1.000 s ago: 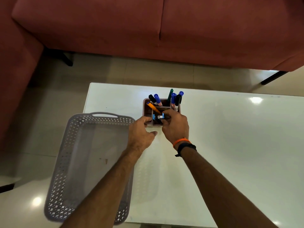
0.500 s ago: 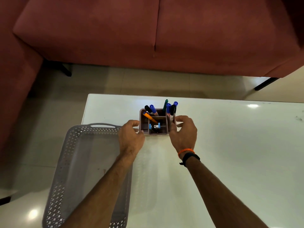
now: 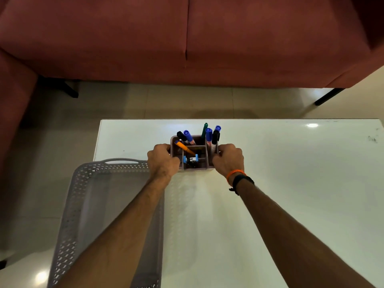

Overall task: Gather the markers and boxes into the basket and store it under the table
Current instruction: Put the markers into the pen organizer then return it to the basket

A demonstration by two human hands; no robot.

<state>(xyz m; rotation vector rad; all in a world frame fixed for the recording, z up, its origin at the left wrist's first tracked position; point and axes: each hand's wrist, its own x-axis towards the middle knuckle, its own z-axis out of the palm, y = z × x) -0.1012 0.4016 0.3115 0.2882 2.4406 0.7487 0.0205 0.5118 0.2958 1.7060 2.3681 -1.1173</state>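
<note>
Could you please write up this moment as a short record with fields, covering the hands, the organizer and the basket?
left hand: grips organizer's left side
right hand: grips organizer's right side
organizer: upright on table, holds markers
basket: left of the organizer, appears empty
stage: organizer not yet in basket

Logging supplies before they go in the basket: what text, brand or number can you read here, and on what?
None is legible.
White marker barrels in the organizer box: red label print, too blurred to read.
Blue-capped marker: red print on the barrel, too small to read.
Wristbands, basket: no text visible.
</note>
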